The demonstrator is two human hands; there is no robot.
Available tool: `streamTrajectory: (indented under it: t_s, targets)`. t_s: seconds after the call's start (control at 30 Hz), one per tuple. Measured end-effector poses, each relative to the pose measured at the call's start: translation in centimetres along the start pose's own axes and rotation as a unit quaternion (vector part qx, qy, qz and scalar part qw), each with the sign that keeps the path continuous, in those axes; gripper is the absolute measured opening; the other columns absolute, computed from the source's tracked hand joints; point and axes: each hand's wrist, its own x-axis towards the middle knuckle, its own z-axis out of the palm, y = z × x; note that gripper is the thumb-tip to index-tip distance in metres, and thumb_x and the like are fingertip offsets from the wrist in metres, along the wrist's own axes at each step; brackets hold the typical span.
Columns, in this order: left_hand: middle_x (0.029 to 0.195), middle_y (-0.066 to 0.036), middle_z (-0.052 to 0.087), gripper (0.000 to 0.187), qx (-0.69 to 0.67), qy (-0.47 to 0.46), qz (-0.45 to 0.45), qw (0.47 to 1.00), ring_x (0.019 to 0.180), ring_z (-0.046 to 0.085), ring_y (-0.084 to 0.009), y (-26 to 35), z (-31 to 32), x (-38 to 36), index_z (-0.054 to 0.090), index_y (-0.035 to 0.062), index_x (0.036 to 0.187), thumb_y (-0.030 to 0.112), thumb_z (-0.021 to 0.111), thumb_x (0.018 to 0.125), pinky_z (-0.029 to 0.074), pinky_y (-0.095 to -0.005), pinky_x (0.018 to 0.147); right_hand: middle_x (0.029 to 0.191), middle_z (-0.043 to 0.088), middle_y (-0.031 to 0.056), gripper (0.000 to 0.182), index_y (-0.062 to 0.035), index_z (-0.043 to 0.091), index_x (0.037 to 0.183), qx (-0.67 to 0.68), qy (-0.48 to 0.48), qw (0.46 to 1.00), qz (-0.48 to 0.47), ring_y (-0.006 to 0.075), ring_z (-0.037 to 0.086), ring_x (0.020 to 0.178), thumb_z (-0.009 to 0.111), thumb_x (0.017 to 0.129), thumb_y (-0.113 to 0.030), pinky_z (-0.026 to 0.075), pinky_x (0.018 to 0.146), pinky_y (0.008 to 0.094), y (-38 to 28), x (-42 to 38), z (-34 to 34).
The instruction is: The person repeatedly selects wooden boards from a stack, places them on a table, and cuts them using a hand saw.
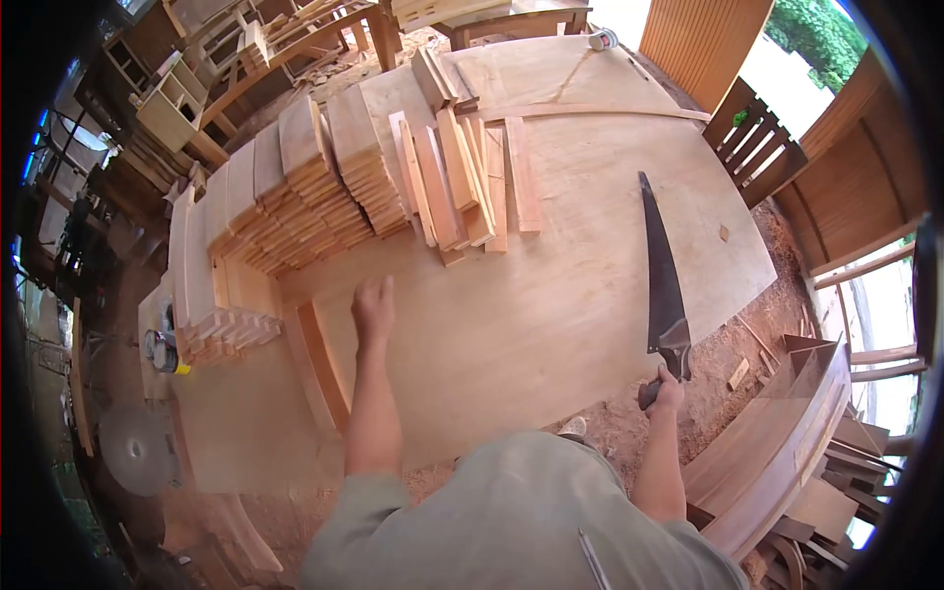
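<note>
The right hand [668,391] grasps the handle of a handsaw [663,280], whose blade points toward the far side over the right part of a plywood sheet [531,324]. The left hand [373,311] is curled; how tightly cannot be told. Beside the left forearm lies a wooden board [324,366]; farther off, loose wooden strips [439,187] lie right of stacked planks [300,147].

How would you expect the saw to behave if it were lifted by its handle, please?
The saw would probably flex sideways, as its blade looks long and flat. Its tip may dip or swing, since the right hand grips only the handle at one end. It seems unlikely to roll, given that flat shape.
</note>
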Motion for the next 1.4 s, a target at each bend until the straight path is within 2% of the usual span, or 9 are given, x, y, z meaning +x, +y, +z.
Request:
streamTrajectory:
  t_s: [0.17, 0.27, 0.33, 0.37, 0.57, 0.73, 0.83, 1.07, 1.4]
  targets:
    - [0.096, -0.027, 0.069, 0.052, -0.010, -0.134, -0.090, 0.987, 0.096, 0.069, -0.0339, 9.8, 8.3, 8.9, 0.065, -0.0078, 0.097, 0.042, 0.071, 0.083, 0.052, -0.0413, 0.085, 0.073, 0.055, 0.0047, 0.011, -0.0050, 0.056, 0.092, 0.068, -0.021, 0.984, -0.163, 0.0190, 0.059, 0.059, 0.067, 0.087, -0.007, 0.049, 0.050, 0.0338, -2.0, -5.5, -0.7]
    - [0.068, -0.008, 0.060, 0.021, 0.033, -0.022, -0.007, 0.999, 0.061, 0.057, -0.0182, -1.3, 14.7, 16.6, 0.061, -0.0027, 0.074, 0.017, 0.065, 0.079, 0.048, -0.0361, 0.057, 0.076, 0.057, 0.0056, 0.014, -0.0031, 0.057, 0.100, 0.100, -0.034, 0.952, -0.288, 0.0193, 0.060, 0.064, 0.063, 0.089, -0.009, 0.052, 0.060, 0.0329, -2.9, -10.6, -2.7]
    - [0.066, -0.001, 0.056, 0.009, -0.150, -0.100, -0.121, 0.976, 0.057, 0.053, -0.0133, 4.2, 9.0, 12.9, 0.057, 0.0006, 0.070, 0.008, 0.057, 0.076, 0.042, -0.0328, 0.050, 0.079, 0.060, 0.0053, 0.020, -0.0042, 0.059, 0.106, 0.068, -0.118, 0.941, -0.310, 0.0163, 0.059, 0.071, 0.067, 0.090, -0.012, 0.051, 0.066, 0.0316, -2.4, -11.6, -5.7]
    - [0.065, 0.002, 0.055, 0.011, -0.127, -0.094, -0.052, 0.986, 0.056, 0.051, -0.0104, 5.8, 6.9, 9.8, 0.061, 0.0003, 0.072, 0.007, 0.054, 0.078, 0.039, -0.0297, 0.049, 0.079, 0.060, 0.0049, 0.023, -0.0033, 0.059, 0.110, 0.056, -0.163, 0.937, -0.305, 0.0160, 0.059, 0.069, 0.066, 0.091, -0.013, 0.051, 0.069, 0.0325, -3.1, -13.0, -6.2]
    - [0.057, -0.014, 0.059, 0.032, -0.034, -0.205, 0.041, 0.977, 0.053, 0.057, -0.0238, 4.1, 7.9, -10.6, 0.066, -0.0069, 0.078, 0.017, 0.046, 0.087, 0.046, -0.0398, 0.054, 0.077, 0.058, 0.0050, 0.021, -0.0006, 0.059, 0.107, 0.005, -0.106, 0.964, -0.243, 0.0135, 0.056, 0.063, 0.063, 0.093, -0.016, 0.048, 0.059, 0.0291, -2.7, -15.9, -9.1]
    - [0.078, -0.020, 0.069, 0.046, 0.288, -0.288, 0.137, 0.903, 0.072, 0.064, -0.0398, 11.0, 11.0, -12.7, 0.073, -0.0034, 0.080, 0.036, 0.051, 0.092, 0.052, -0.0515, 0.073, 0.075, 0.058, 0.0081, 0.023, 0.0005, 0.055, 0.112, 0.018, -0.190, 0.970, -0.148, 0.0174, 0.059, 0.062, 0.060, 0.094, -0.013, 0.053, 0.060, 0.0334, -1.4, -15.1, -10.5]
    - [0.095, -0.017, 0.069, 0.050, 0.343, -0.170, 0.268, 0.884, 0.091, 0.064, -0.0357, 9.8, 13.0, -11.8, 0.075, -0.0002, 0.081, 0.040, 0.050, 0.096, 0.050, -0.0482, 0.086, 0.077, 0.058, 0.0067, 0.031, 0.0024, 0.054, 0.122, 0.007, -0.235, 0.961, -0.143, 0.0160, 0.058, 0.064, 0.059, 0.094, -0.009, 0.053, 0.061, 0.0318, -1.6, -15.0, -11.6]
    - [0.106, -0.016, 0.068, 0.055, 0.162, -0.210, 0.169, 0.949, 0.105, 0.061, -0.0347, 16.3, 24.0, -15.3, 0.075, 0.0006, 0.094, 0.045, 0.044, 0.099, 0.045, -0.0497, 0.093, 0.094, 0.060, -0.0001, 0.055, 0.0001, 0.046, 0.143, -0.203, -0.280, 0.916, -0.203, 0.0044, 0.052, 0.071, 0.062, 0.090, -0.006, 0.046, 0.065, 0.0212, -1.7, -14.9, -11.9]
    - [0.110, -0.016, 0.072, 0.073, 0.337, -0.230, 0.065, 0.911, 0.112, 0.063, -0.0310, 19.7, 27.7, -17.0, 0.075, 0.0075, 0.103, 0.074, 0.050, 0.085, 0.045, -0.0444, 0.097, 0.097, 0.061, 0.0011, 0.056, 0.0031, 0.042, 0.145, -0.268, -0.297, 0.873, -0.278, 0.0045, 0.053, 0.080, 0.059, 0.092, -0.001, 0.046, 0.070, 0.0205, -0.3, -14.6, -12.9]
